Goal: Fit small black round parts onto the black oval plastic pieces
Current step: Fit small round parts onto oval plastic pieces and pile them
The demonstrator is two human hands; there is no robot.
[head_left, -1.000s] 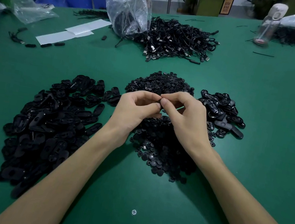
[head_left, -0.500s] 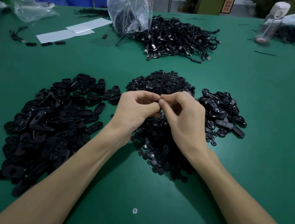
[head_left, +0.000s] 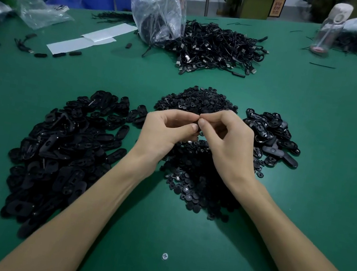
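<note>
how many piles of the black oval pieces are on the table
2: a large pile left of the left hand, a smaller pile right of the right hand. The hands may hide loose ones.

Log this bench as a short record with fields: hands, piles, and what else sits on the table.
left hand: fingers curled, tips meeting the other hand's above the middle pile
right hand: fingers curled; anything pinched is hidden
round parts pile: centre, below the hands
large oval pieces pile: left
small oval pieces pile: right
far side: cable heap, plastic bag, bottle
surface: green table
</note>
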